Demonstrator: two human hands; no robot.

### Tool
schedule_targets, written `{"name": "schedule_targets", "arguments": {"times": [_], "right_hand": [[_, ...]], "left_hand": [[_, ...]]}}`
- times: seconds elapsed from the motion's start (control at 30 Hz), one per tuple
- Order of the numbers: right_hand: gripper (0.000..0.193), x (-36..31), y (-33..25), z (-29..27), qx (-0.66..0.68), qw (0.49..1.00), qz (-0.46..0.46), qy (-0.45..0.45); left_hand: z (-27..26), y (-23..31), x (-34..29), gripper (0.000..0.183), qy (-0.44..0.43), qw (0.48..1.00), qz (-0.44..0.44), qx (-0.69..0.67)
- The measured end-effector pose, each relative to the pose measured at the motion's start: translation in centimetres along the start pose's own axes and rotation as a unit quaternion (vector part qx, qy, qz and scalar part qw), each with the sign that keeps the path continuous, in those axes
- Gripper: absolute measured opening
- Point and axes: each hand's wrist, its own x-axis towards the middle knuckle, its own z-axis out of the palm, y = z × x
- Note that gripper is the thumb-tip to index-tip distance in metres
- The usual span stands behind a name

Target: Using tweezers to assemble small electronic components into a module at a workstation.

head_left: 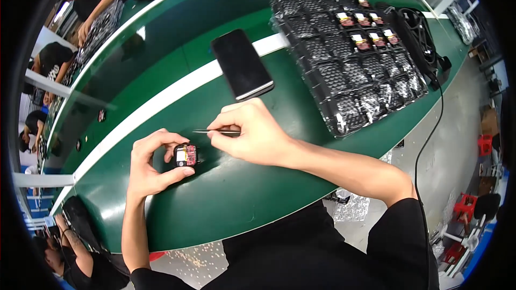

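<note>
My left hand (153, 164) grips a small black square electronic module (185, 156) between thumb and fingers, just over the green table. The module's upward face shows a white block beside a red circuit board. My right hand (247, 131) is closed round thin dark tweezers (217, 131), whose tip points left, a little above and apart from the module. Beyond the right hand lies a black smartphone (242, 64), screen up. To the right, a black plastic compartment tray (344, 67) holds several similar modules (361, 42) in its far right pockets.
The green table (226, 198) curves across the view, with a white strip (145, 107) along it. A black bag with a coiled cable (416, 37) rests beyond the tray. Two small parts lie on the far left surface. Other people work at the left. Red stools (465, 207) stand on the right.
</note>
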Motion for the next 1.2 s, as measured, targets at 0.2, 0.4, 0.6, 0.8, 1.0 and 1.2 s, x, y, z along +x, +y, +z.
{"name": "schedule_targets", "arguments": {"times": [0.2,0.4,0.6,0.8,1.0,1.2], "right_hand": [[0.016,0.4,-0.6,-0.9,0.024,0.999,0.017,-0.021],[0.018,0.5,-1.0,-1.2,-0.024,0.999,-0.008,-0.045],[0.016,0.5,-1.0,-1.0,-0.038,0.997,0.019,-0.063],[0.015,0.1,-1.1,-0.4,-0.016,0.999,0.0,-0.044],[0.016,0.3,-1.1,-0.5,-0.029,0.998,-0.003,-0.055],[0.017,0.0,-0.6,-1.2,-0.068,0.996,-0.045,-0.044]], "left_hand": [[1.8,7.9,12.8,0.054,-0.051,0.99,0.128,0.029],[9.0,11.6,29.1,0.046,-0.113,0.96,0.242,0.082],[13.2,10.0,40.8,0.049,-0.147,0.935,0.237,0.218],[15.6,9.5,43.6,0.057,-0.212,0.905,0.252,0.268],[14.0,8.6,41.1,0.046,-0.161,0.931,0.247,0.217],[4.5,1.8,34.7,0.034,-0.051,0.946,0.172,0.271]]}}
